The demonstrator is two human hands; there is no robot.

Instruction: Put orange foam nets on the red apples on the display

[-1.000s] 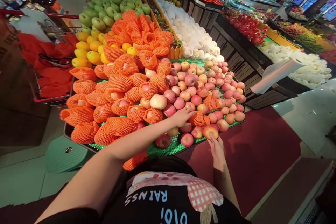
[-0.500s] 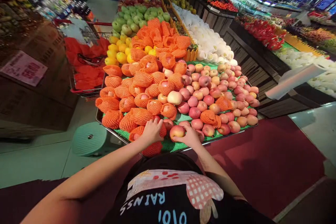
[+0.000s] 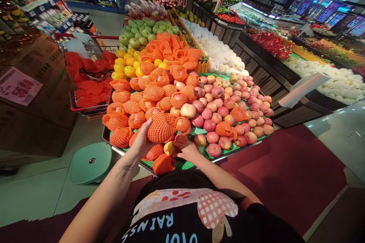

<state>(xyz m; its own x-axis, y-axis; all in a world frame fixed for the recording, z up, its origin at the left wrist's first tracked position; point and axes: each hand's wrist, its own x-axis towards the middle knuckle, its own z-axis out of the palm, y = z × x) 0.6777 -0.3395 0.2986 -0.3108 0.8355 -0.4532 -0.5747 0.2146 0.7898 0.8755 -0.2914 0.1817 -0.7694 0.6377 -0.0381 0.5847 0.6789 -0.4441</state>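
Observation:
My left hand (image 3: 142, 140) is closed around an apple in an orange foam net (image 3: 161, 127), raised a little above the pile. To its right, my right hand (image 3: 186, 149) has its thumb and fingers at a yellow-red bare apple (image 3: 171, 148) low over the front of the stand. Part of that apple is hidden behind the netted one. Orange-netted apples (image 3: 121, 136) fill the left of the green-lined display, and loose bare apples (image 3: 214, 150) cover its right. Another netted apple (image 3: 164, 164) lies at the front edge, close to my body.
Empty orange nets (image 3: 171, 47) are heaped behind the apples, near oranges (image 3: 129, 71) and green apples (image 3: 142, 32). A shopping cart (image 3: 91, 110) with red-orange nets stands left, a green stool (image 3: 90, 163) below it. White-wrapped fruit (image 3: 219, 51) lies behind; a bag roll (image 3: 305, 89) juts out right.
My left hand has lifted a netted apple from the front of the pile. My right hand has shifted left with the bare apple. The view has tilted up slightly.

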